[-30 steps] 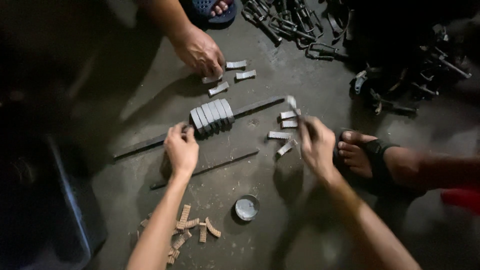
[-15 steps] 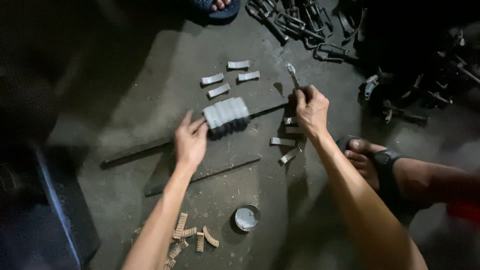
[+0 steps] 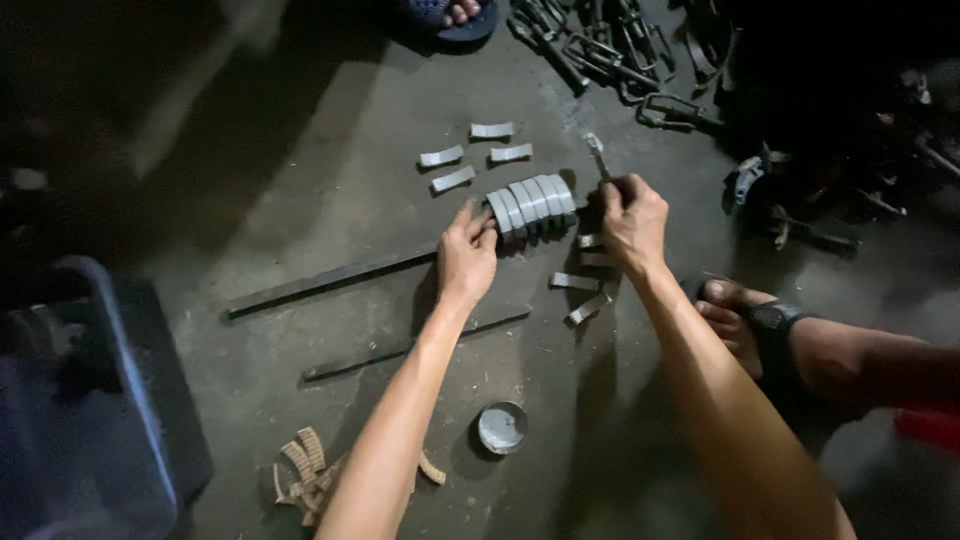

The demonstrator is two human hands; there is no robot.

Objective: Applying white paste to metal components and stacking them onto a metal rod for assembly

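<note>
A row of several curved grey metal pieces [image 3: 533,202] stands packed together on a long flat metal bar [image 3: 330,282] lying on the concrete floor. My left hand [image 3: 466,258] presses its fingers against the left end of that row. My right hand [image 3: 632,215] is closed around a small metal tool [image 3: 597,156] at the right end of the row. Loose curved pieces [image 3: 578,295] lie just below my right hand, and several more [image 3: 472,155] lie beyond the row.
A second thin bar [image 3: 415,345] lies nearer to me. A small round tin [image 3: 501,427] and a heap of tan curved strips [image 3: 300,470] sit by my left forearm. A blue crate [image 3: 90,410] is at left, scrap metal [image 3: 620,50] at the back, my sandalled foot [image 3: 760,330] at right.
My right hand rose from the loose pieces, took the tool and came to the right end of the row. My left hand moved up to the row's left end. Another person's hand left the view.
</note>
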